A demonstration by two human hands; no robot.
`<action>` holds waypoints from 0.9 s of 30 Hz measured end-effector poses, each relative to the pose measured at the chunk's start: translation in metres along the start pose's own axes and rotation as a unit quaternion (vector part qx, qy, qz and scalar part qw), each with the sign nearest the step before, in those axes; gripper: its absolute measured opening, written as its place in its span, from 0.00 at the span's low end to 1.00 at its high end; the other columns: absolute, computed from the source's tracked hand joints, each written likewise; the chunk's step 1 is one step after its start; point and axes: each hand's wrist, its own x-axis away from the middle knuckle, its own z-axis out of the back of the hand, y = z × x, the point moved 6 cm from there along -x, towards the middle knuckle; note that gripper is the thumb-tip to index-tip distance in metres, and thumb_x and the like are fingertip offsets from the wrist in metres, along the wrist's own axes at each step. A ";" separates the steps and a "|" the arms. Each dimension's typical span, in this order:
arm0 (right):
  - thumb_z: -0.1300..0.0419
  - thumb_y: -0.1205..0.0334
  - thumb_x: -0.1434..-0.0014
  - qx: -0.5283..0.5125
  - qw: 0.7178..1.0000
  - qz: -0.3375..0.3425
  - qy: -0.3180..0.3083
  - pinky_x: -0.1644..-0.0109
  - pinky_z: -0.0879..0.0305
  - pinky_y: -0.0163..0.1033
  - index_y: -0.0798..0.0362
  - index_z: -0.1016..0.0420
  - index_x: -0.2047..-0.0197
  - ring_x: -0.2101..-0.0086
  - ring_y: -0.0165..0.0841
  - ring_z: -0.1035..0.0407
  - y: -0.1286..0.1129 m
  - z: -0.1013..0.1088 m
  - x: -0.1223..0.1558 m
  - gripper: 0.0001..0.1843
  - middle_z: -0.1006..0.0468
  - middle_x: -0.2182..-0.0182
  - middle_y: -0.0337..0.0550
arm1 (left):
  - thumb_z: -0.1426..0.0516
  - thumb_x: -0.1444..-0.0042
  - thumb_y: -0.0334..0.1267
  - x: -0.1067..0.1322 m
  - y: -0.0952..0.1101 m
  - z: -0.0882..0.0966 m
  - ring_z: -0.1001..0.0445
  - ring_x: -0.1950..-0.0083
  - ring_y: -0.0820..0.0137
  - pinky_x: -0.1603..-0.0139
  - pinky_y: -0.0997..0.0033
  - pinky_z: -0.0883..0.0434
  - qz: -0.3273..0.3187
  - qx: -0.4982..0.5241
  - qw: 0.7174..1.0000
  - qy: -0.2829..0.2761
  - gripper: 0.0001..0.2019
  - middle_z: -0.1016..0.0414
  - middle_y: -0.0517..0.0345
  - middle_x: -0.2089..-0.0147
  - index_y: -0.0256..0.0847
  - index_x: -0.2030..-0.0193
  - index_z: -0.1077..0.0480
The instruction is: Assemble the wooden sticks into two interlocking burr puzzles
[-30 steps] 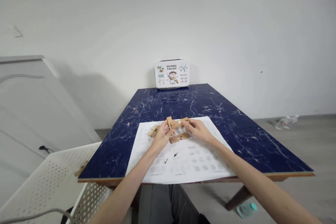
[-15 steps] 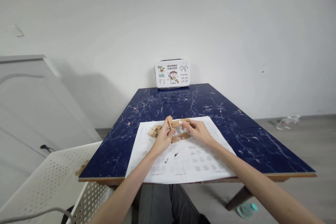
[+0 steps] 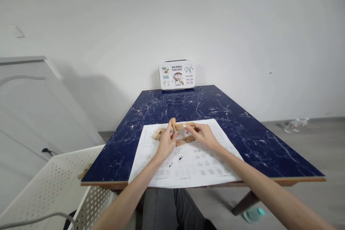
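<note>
My left hand (image 3: 166, 143) is closed around a notched wooden puzzle piece (image 3: 173, 123), which stands roughly upright between thumb and fingers. My right hand (image 3: 207, 136) pinches the right end of a notched wooden bar (image 3: 190, 124) lying crosswise, its left end meeting the upright piece. Whether the two are locked together I cannot tell. Below them another notched wooden bar (image 3: 181, 143) runs between the hands, its right end partly hidden by my right fingers. Several more wooden pieces (image 3: 156, 134) lie left of my left hand on a printed white sheet (image 3: 188, 169).
The sheet covers the near part of a blue marbled table (image 3: 172, 107). A white cartoon-printed case (image 3: 177, 75) stands at the far edge by the wall. At left is a white perforated basket (image 3: 88, 201) with wooden pieces (image 3: 84, 173); a bottle (image 3: 253, 215) is on the floor.
The upright piece in my left hand has turned slightly. Both hands stay in almost the same place, still holding the wooden pieces.
</note>
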 end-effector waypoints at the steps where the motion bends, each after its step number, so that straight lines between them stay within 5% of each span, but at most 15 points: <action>1: 0.46 0.41 0.33 0.000 1.000 0.000 -0.001 0.69 0.37 0.39 0.54 0.17 0.65 0.72 0.37 0.29 0.001 0.000 0.000 0.27 0.17 0.71 0.46 | 0.40 0.37 0.42 0.000 0.000 0.000 0.27 0.37 0.55 0.33 0.49 0.33 -0.002 -0.013 1.000 0.002 0.36 0.23 0.46 0.40 0.44 0.24 0.47; 8: 0.43 0.40 0.35 -0.008 1.000 -0.011 -0.018 0.67 0.34 0.40 0.54 0.16 0.65 0.69 0.42 0.25 0.010 -0.004 -0.001 0.26 0.18 0.73 0.49 | 0.43 0.35 0.40 0.003 0.004 0.003 0.20 0.54 0.59 0.44 0.57 0.26 -0.001 -0.108 0.994 0.013 0.34 0.19 0.49 0.55 0.41 0.25 0.46; 18: 0.42 0.42 0.35 0.003 1.000 0.004 -0.016 0.68 0.34 0.40 0.53 0.16 0.67 0.70 0.43 0.25 0.005 -0.006 0.001 0.24 0.18 0.74 0.47 | 0.44 0.35 0.39 0.007 0.013 0.004 0.28 0.68 0.65 0.50 0.61 0.27 -0.030 -0.156 0.987 0.036 0.31 0.25 0.57 0.69 0.38 0.26 0.42; 27: 0.43 0.45 0.33 -0.005 1.000 0.019 -0.011 0.66 0.33 0.41 0.52 0.15 0.59 0.69 0.42 0.24 -0.003 -0.006 0.003 0.23 0.16 0.70 0.46 | 0.45 0.34 0.40 0.005 0.008 -0.004 0.21 0.59 0.63 0.49 0.62 0.24 -0.008 -0.108 0.994 -0.001 0.35 0.20 0.49 0.54 0.40 0.23 0.51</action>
